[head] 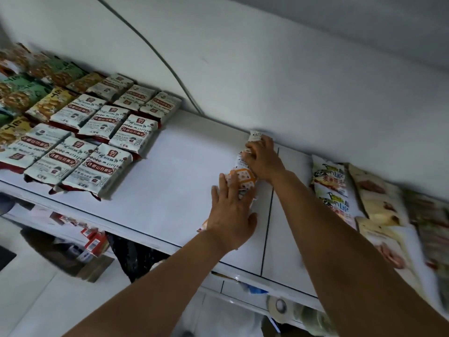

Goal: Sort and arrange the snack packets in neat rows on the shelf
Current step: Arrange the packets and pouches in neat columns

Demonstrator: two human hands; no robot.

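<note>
White-and-orange snack packets (243, 176) lie in a line on the white shelf (184, 166), running from the back wall toward the front edge. My right hand (263, 158) grips the far packet near the wall. My left hand (230, 216) lies flat with spread fingers on the nearer packets, covering most of them. At the left, white packets with red labels (97, 139) lie in neat rows. Green and yellow packets (29, 93) fill the far left.
More packets (331, 188) and beige ones (379, 200) lie in rows on the shelf at the right. A grey cable (155, 52) runs down the back wall. Below the shelf edge, lower shelves hold red boxes (93, 242) and other goods.
</note>
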